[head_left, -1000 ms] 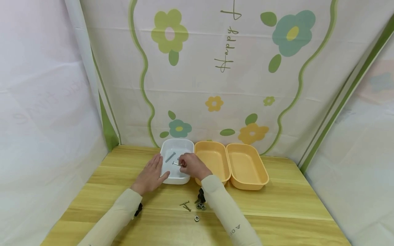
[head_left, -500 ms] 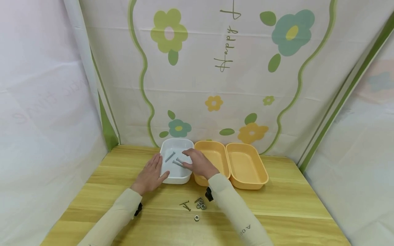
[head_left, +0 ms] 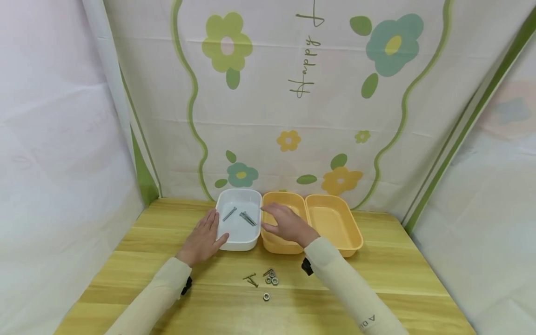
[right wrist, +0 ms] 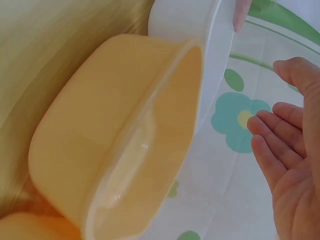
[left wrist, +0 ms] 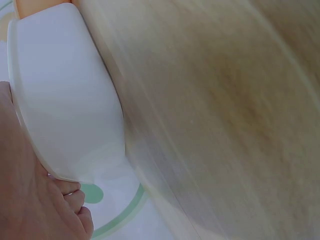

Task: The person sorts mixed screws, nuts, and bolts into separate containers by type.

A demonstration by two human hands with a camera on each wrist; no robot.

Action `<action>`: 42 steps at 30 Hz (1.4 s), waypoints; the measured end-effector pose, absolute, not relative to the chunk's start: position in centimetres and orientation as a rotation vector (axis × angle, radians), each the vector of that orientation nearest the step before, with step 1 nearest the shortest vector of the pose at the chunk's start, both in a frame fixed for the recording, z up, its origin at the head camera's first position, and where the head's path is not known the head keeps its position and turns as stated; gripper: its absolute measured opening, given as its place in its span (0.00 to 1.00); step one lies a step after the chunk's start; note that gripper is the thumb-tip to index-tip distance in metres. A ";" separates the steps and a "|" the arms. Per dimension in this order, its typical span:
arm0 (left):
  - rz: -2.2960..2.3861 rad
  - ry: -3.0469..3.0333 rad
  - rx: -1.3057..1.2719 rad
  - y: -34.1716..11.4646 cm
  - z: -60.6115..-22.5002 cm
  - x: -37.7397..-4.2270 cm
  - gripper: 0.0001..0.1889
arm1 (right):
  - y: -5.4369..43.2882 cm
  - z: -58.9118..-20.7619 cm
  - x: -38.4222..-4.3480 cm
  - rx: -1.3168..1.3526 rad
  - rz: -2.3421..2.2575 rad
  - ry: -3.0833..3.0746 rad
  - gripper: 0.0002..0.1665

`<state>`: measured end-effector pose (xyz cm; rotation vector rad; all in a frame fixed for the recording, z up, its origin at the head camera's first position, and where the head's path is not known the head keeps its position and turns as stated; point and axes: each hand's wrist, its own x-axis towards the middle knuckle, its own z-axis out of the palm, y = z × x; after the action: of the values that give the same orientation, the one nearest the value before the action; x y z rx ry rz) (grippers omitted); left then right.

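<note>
A white tray (head_left: 238, 237) holds several silver bolts (head_left: 248, 218), one of them lying apart on the left. My left hand (head_left: 202, 239) rests along the tray's left rim with its fingers straight, thumb over the near corner. The left wrist view shows that hand (left wrist: 35, 185) against the rim of the tray (left wrist: 65, 95). Nothing is in my right hand (head_left: 289, 224), which hovers over the middle yellow tray (head_left: 282, 246), thumb and fingers apart. In the right wrist view, the right hand's (right wrist: 295, 145) palm and loosely bent fingers show.
A second yellow tray (head_left: 337, 228) stands at the right end of the row. On the wooden table (head_left: 201, 302) in front lie brass-coloured screws (head_left: 252, 280) and several hex nuts (head_left: 269, 280), one nut (head_left: 266, 296) nearer the front. A flowered cloth (head_left: 268, 107) hangs behind the trays.
My right hand has released a bolt in the white tray, beside another one, and moved right over the middle yellow tray. The left hand has stayed at the white rim.
</note>
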<state>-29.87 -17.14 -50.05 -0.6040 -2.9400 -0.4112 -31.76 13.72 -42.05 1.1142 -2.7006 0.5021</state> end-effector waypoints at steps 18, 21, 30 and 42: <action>-0.465 -2.904 -0.629 -17.3 -49.8 -29.8 0.45 | 18.5 -40.9 -27.1 1.172 0.397 -2.739 0.30; -0.465 -2.910 -0.626 -17.3 -49.9 -29.9 0.45 | 19.0 -40.9 -25.9 1.205 0.401 -2.739 0.29; -0.447 -2.930 -0.620 -17.4 -50.0 -29.9 0.46 | 20.1 -43.5 -23.0 1.276 0.406 -2.800 0.29; -0.434 -2.875 -0.755 -14.7 -47.8 -30.3 0.45 | 20.0 -48.1 -20.8 1.325 0.495 -2.760 0.25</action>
<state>-30.34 -14.73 -47.79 -0.7546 -2.8748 -0.4341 -20.76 19.96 -48.07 1.3246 -2.7603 0.4947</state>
